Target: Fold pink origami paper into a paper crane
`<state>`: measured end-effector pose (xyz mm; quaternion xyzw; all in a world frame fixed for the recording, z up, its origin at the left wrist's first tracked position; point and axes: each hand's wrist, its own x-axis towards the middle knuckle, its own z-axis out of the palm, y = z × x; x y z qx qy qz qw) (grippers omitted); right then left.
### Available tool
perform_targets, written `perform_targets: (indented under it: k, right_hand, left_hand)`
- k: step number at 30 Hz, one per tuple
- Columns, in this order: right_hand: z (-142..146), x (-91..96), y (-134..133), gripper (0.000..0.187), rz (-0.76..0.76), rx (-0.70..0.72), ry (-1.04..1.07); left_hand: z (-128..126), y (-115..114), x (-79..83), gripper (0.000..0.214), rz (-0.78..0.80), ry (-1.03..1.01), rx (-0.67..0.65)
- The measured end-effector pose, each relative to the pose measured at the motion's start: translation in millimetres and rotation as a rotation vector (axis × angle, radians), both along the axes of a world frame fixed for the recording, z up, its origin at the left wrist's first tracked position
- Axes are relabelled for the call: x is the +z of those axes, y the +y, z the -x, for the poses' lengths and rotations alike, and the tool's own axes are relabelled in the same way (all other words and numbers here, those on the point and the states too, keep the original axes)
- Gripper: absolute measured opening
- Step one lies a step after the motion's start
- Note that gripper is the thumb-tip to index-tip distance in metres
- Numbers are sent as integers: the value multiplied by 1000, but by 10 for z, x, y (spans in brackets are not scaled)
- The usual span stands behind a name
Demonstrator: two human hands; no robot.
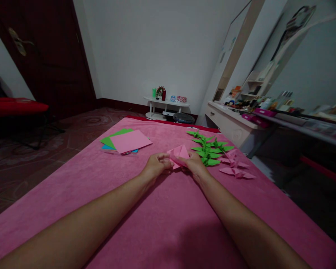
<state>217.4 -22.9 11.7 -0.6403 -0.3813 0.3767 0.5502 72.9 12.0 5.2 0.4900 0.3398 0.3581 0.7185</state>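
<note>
Both my hands meet over a pink cloth [156, 209] and pinch a partly folded pink paper [179, 154]. My left hand [156, 166] grips its left edge with curled fingers. My right hand [192, 163] holds its right lower corner, fingers closed on the paper. The paper stands up slightly between the hands, showing creased triangular flaps.
A stack of flat paper sheets [126, 142], pink on top with green and blue below, lies to the left. Several folded green cranes [210, 149] and pink cranes [236, 168] lie to the right. A dresser [229, 125], a small white table [165, 104] and a dark door [44, 52] stand beyond.
</note>
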Motion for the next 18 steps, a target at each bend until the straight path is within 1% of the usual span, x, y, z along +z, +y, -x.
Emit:
perform_targets:
  k: [2,4,6,9,11,14,18]
  right_hand:
    - [-2,3,-4,28,26,-10,56]
    - [-20,15,-14,24,77,-2,119]
    - [-43,29,-25,22,104,39,168]
    - [-78,30,-29,25,93,113,212]
    - [-98,11,-16,26,74,116,202]
    - [-127,-25,19,24,64,95,171]
    - [-163,-32,54,21,128,81,215]
  left_hand:
    - [-13,-12,-2,28,16,-42,44]
    - [-21,-17,-3,26,11,-77,47]
    - [-27,-18,-1,23,-33,-97,33]
    - [-35,-19,-3,18,-132,-97,36]
    - [-43,-19,-13,20,-164,-102,47]
    - [-57,-21,-34,31,-136,-136,42]
    - [-68,-37,-28,42,-44,-159,65]
